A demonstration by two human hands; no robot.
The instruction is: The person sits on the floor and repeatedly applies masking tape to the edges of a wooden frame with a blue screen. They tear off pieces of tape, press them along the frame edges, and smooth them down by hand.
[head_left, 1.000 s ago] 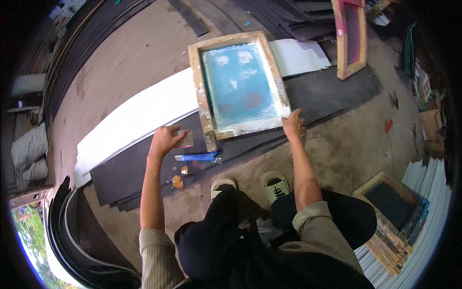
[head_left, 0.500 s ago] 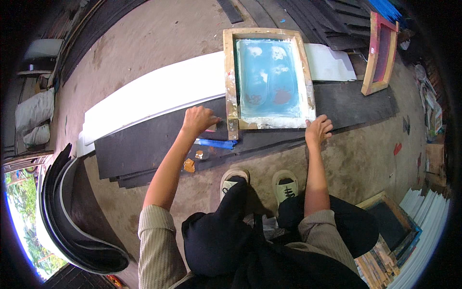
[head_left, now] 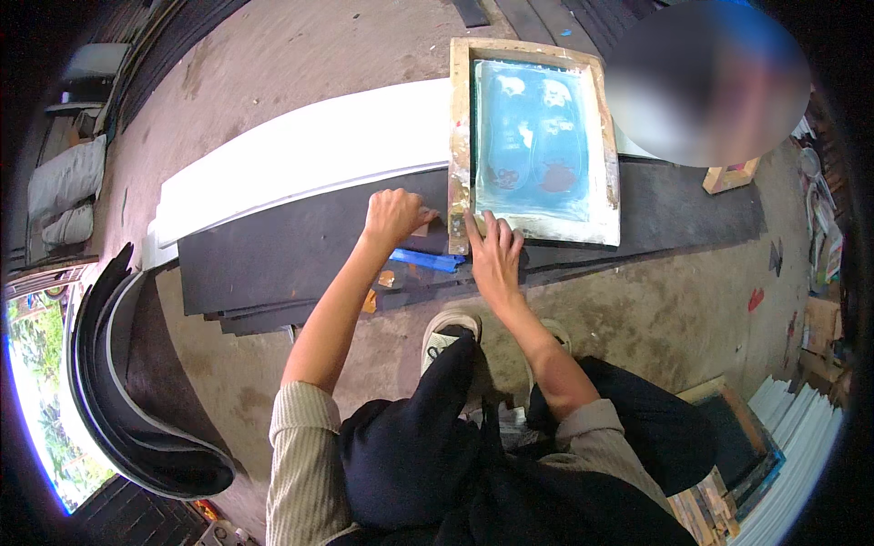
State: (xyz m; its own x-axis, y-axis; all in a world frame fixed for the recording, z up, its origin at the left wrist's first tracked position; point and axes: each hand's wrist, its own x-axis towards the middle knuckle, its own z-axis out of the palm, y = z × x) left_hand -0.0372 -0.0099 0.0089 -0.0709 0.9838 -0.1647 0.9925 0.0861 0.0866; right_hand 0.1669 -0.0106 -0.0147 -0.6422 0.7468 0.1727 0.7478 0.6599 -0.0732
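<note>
- Wooden screen-printing frame (head_left: 460,136): lies across the white sheets (head_left: 309,136) and black sheets (head_left: 291,238), ahead of the person; its blue mesh (head_left: 528,136) carries pale patches and 2 darker blots near the lower end.
- Right hand (head_left: 497,258): fingers spread, fingertips at the frame's lower left corner — whether they grip it or only rest there, I cannot tell.
- Left hand (head_left: 395,218): fingers curled, pinching a small flat piece (head_left: 421,230) just left of the frame.
- Blue slim object (head_left: 426,261): on the black sheets, just below the left hand.
- 2 orange-brown scraps (head_left: 370,301): nearer the person, close to the sheets' edge.
- Shoes (head_left: 451,329): pale, on the stained floor (head_left: 637,300), the right partly hidden by the forearm.
- Far left: curled black sheets (head_left: 96,364).
- Lower right: a dark-panelled frame (head_left: 724,423) beside stacked white strips (head_left: 792,455).
</note>
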